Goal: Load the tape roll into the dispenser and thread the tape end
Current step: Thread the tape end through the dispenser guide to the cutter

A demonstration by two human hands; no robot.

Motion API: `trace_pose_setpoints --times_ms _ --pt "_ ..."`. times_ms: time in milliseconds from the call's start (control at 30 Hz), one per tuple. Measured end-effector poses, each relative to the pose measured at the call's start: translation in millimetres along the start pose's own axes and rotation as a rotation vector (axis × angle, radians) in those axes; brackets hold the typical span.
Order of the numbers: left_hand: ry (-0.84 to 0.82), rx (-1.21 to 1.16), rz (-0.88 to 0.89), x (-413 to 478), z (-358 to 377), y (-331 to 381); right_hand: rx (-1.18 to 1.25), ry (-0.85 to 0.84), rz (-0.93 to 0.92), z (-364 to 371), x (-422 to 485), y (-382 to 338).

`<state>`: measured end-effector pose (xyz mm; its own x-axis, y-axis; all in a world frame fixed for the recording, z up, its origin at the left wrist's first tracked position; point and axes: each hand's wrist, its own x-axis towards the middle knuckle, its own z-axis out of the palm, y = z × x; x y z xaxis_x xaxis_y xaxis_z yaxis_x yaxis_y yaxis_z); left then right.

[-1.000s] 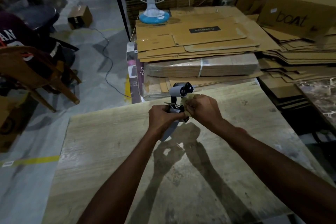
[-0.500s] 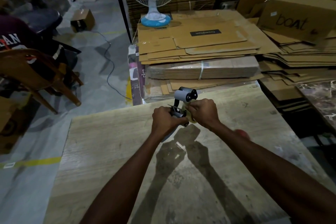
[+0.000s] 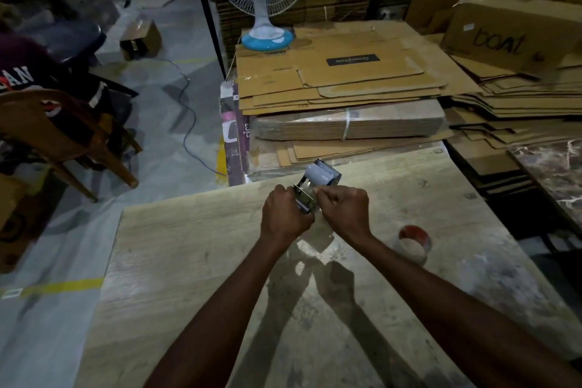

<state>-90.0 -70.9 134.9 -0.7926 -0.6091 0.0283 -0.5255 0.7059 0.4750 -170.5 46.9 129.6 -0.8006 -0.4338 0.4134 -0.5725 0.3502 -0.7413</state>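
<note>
Right of the dispenser (image 3: 310, 190), tape roll (image 3: 414, 242) lay on the table (image 3: 189, 261) — not loaded. Left hand (image 3: 285, 214) gripped dispenser; right hand (image 3: 343, 211) fingers pinched at its front — threading pending.

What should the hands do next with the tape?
Probably pull the tape end forward over the dispenser's roller. The left hand grips the dispenser, and the right hand pinches at its metal front, so threading looks underway. The tape itself is too faint to see.

Dim scene; forearm shadows fall toward camera across wooden table (image 3: 189, 261), glare patch just below hands, corners beyond table dark, bowed.
</note>
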Motion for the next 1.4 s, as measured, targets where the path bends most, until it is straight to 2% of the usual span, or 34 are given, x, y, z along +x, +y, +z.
trace_pose_setpoints --times_ms 233,400,667,900,1200,1400 --pt "0.087 0.106 0.129 -8 3 -2 -0.205 0.062 -0.101 -8 11 7" --pt "0.081 0.113 0.125 -9 2 0 -0.236 -0.04 -0.133 -7 13 11" --pt "0.115 0.187 0.133 -7 4 -4 -0.032 -0.162 0.054 1 15 13" --pt "0.111 0.178 0.121 -3 8 -7 0.037 -0.249 0.114 -4 18 2" --pt "0.131 0.174 0.127 -1 7 -18 0.217 -0.193 0.282 -20 38 7" --pt "0.128 0.108 0.099 -7 4 -12 0.153 -0.179 0.387 -13 44 14"
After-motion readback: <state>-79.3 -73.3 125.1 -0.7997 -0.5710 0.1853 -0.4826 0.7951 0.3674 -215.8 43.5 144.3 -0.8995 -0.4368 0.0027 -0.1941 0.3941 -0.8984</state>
